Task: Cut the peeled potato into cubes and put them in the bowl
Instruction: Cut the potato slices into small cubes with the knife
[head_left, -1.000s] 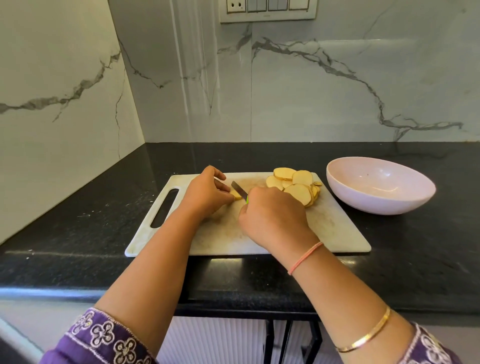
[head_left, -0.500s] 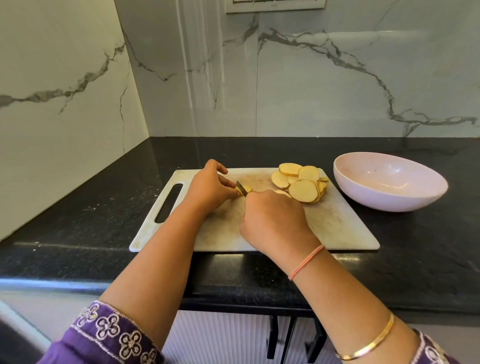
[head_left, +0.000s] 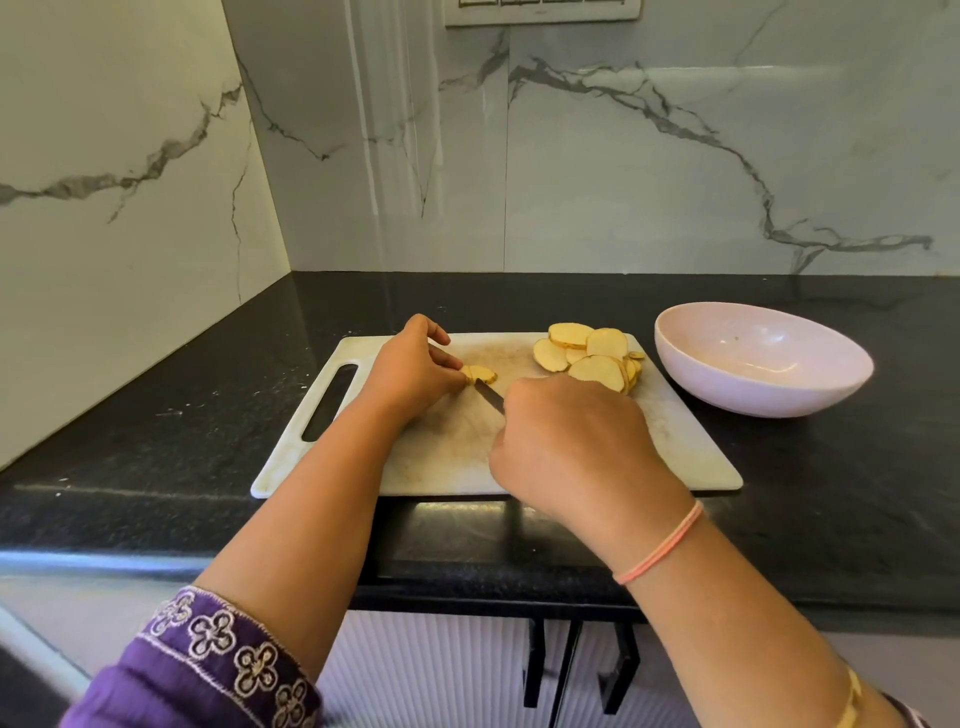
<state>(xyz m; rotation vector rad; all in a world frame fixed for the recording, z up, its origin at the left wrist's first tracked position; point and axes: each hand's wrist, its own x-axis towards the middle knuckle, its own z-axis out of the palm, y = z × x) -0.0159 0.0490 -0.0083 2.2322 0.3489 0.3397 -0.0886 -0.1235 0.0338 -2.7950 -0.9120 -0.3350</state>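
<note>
Slicing stage, head view. The left hand (head_left: 415, 371) rests on the cutting board (head_left: 675, 447), its fingers (head_left: 448, 359) curled and pinching a small potato end piece (head_left: 480, 373); the right hand (head_left: 566, 441) is closed round the handle of a knife (head_left: 488, 393), the handle itself hidden, the blade tip lying just beside the pinched piece; a heap of round slices (head_left: 592, 356) sits at the board's far right corner, near the bowl (head_left: 753, 395), which stands on the dark bench (head_left: 831, 493) and holds no potato. Judged progress: the potato is nearly all cut into rounds, none yet cubed; the next move probably calls for a last careful cut close to the fingertips, then stacking the rounds for lengthwise and crosswise cuts; the chief risk is the blade nicking the pinching fingers.
</note>
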